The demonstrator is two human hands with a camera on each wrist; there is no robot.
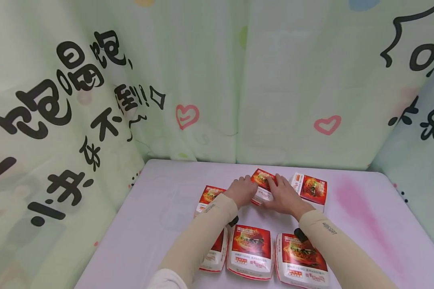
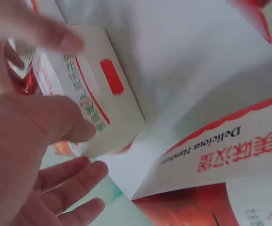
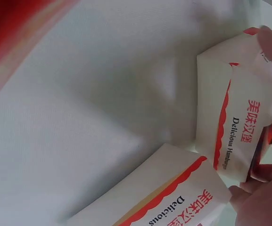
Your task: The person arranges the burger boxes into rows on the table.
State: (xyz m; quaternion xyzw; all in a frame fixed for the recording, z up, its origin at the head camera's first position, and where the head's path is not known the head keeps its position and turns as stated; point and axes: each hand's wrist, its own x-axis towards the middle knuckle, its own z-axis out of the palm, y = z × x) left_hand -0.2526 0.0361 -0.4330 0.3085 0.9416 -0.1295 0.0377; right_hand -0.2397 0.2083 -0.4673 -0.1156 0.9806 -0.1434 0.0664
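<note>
A red-and-white burger box (image 1: pixel 263 194) lies at the back middle of the table, held between my two hands. My left hand (image 1: pixel 243 191) grips its left side; in the left wrist view the thumb (image 2: pixel 74 117) lies on the box's white side (image 2: pixel 91 94) near a corner. At the opposite side my right hand (image 1: pixel 283 197) holds the box, its thumb toward the near edge. In the right wrist view, its fingertips (image 3: pixel 263 174) reach between this box (image 3: pixel 239 108) and a neighbouring burger box (image 3: pixel 178 202).
Another burger box (image 1: pixel 314 190) lies right of my right hand. One more (image 1: pixel 210 195) is at the back left, partly behind my left sleeve. Three boxes form a front row, including a middle one (image 1: pixel 251 249) and a right one (image 1: pixel 304 261). A curtain (image 1: pixel 275 80) hangs behind the table (image 1: pixel 358 224).
</note>
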